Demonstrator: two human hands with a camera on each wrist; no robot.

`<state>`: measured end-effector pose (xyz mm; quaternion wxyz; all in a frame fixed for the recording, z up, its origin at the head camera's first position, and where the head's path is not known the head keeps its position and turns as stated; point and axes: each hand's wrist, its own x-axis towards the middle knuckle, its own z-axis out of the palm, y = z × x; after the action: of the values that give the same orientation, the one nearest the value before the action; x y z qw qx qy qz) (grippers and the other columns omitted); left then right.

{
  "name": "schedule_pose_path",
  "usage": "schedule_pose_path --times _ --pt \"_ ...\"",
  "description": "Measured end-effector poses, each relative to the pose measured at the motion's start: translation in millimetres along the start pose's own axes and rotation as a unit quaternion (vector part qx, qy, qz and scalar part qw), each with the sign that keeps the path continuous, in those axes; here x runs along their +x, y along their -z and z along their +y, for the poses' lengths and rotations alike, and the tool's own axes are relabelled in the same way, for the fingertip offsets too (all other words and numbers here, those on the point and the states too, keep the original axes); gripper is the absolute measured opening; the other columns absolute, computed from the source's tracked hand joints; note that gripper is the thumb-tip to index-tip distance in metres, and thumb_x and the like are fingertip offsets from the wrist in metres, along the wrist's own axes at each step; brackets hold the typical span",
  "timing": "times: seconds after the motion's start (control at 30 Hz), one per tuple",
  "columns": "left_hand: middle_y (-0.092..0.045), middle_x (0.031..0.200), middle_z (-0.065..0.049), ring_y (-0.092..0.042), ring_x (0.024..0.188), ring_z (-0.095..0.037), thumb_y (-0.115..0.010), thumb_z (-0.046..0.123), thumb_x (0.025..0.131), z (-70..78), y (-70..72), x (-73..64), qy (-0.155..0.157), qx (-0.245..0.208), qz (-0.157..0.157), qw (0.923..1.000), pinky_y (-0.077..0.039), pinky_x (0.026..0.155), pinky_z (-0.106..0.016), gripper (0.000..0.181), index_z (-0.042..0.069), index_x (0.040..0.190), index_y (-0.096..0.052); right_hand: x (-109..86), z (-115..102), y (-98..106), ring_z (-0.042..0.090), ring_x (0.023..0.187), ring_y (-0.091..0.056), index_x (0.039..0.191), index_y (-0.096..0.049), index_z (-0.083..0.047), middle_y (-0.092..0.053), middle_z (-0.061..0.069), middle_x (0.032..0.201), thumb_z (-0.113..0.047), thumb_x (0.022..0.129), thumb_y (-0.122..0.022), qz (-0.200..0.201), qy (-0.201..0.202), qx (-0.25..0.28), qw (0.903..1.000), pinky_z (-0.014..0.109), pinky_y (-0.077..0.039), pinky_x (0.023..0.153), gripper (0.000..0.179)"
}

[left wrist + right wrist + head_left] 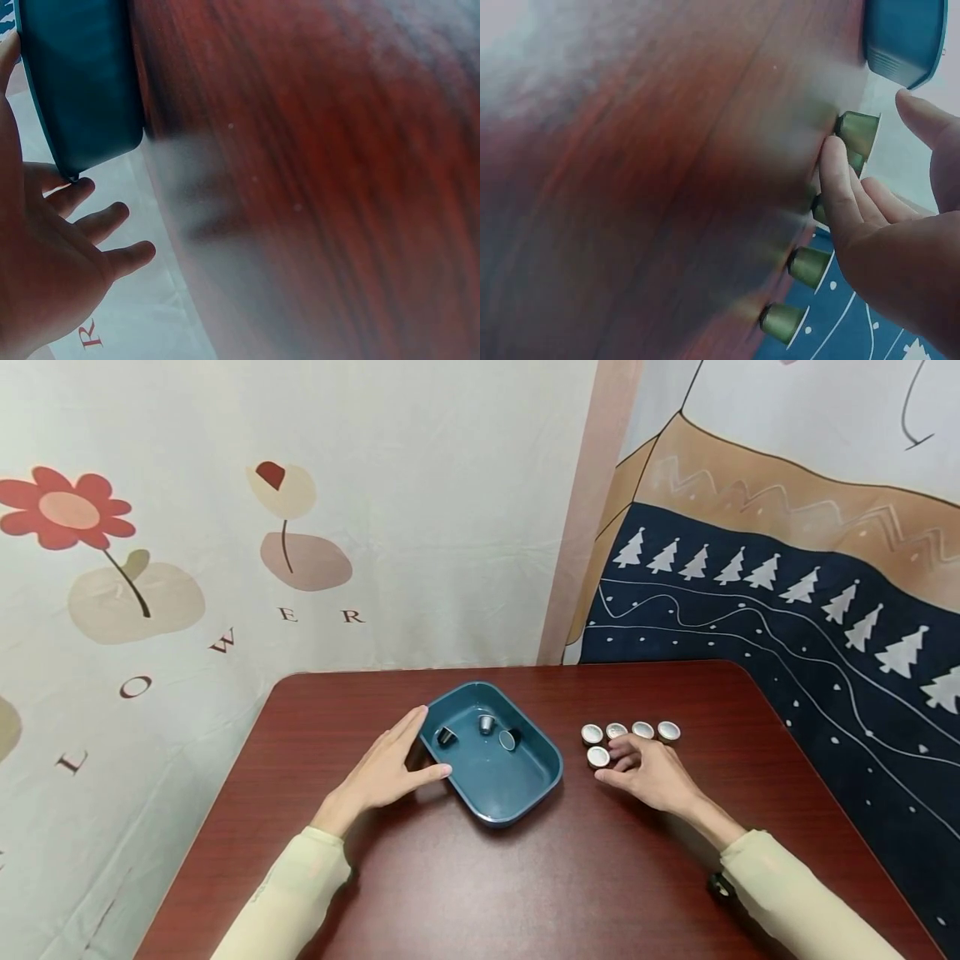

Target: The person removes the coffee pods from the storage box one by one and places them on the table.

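A blue rectangular dish (pixel 498 789) sits turned at an angle on the table. My left hand (pixel 386 768) is at its left edge with fingers and thumb spread. In the left wrist view that hand's fingertips touch the dish's rim (pixel 73 176). Inside lie a black coffee capsule (pixel 446 737), a grey one (pixel 486 723) and a dark one on its side (pixel 510 740). My right hand (pixel 656 777) reaches over several green coffee capsules (pixel 810 266) with silver lids. Its fingers are beside the front capsule (pixel 597 757), the thumb apart from it.
Four-cornered and dark red, the wooden table (pixel 525 893) has rounded back corners. Behind it hang a pale flower-print cloth (pixel 450 527) and a navy cloth with white trees (pixel 750 618). Beyond the right hand, the rightmost capsule (pixel 668 732) ends the back row.
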<state>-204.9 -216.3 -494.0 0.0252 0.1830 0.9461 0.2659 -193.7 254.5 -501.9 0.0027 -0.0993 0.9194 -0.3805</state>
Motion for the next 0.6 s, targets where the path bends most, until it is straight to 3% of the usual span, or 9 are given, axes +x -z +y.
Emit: schedule_pose_path --times 0.43,0.6 --pt "-0.023 0.190 -0.016 -0.026 0.176 -0.042 -0.075 0.071 0.100 -0.2 -0.5 0.4 -0.002 -0.006 0.004 1.0000 -0.028 0.139 -0.071 0.117 0.010 0.182 -0.020 -9.5 -5.8 21.4 0.026 0.108 -0.081 0.141 -0.070 -0.001 -0.080 0.017 0.131 -0.030 0.094 -0.094 -0.008 0.031 0.027 0.9991 0.022 -0.066 0.088 0.061" --pt "-0.022 0.190 -0.015 -0.025 0.176 -0.041 -0.075 0.071 0.099 0.4 -0.4 0.2 -0.002 -0.010 0.003 0.9999 -0.026 0.140 -0.071 0.117 0.010 0.182 -0.019 -7.0 -15.0 30.6 0.031 0.118 -0.078 0.148 -0.066 -0.007 -0.077 0.016 0.138 -0.029 0.097 -0.092 -0.008 0.051 0.027 0.9983 0.031 -0.068 0.096 0.062"
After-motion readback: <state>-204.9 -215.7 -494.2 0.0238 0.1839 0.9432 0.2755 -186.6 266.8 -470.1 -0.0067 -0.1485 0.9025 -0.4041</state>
